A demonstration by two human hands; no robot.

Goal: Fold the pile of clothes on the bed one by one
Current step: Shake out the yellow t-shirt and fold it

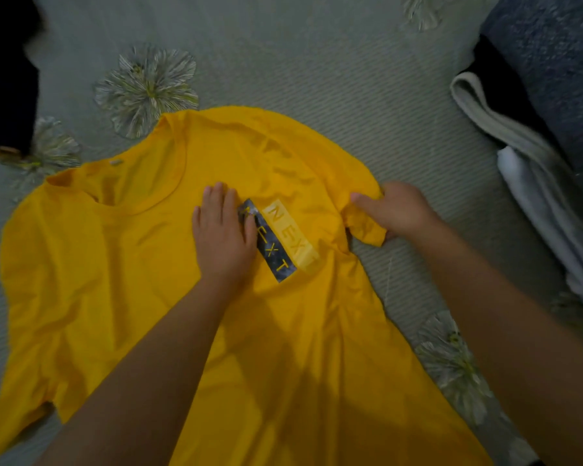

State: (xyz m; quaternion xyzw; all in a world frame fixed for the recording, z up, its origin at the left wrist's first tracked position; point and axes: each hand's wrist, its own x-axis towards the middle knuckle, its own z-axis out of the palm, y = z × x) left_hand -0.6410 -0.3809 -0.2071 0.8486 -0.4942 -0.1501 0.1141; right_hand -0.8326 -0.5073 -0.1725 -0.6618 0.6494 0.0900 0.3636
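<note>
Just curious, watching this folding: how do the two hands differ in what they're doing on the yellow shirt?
The left hand lies flat and open, palm down on the chest of the yellow T-shirt beside the printed logo; the right hand is closed, pinching a sleeve at the shirt's edge. The left presses cloth down; the right gathers it up. Both touch the same shirt.

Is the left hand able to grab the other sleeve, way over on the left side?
Probably yes. The left hand lies flat and empty on the yellow T-shirt, and nothing lies between it and the left sleeve, though it is a long stretch.
</note>
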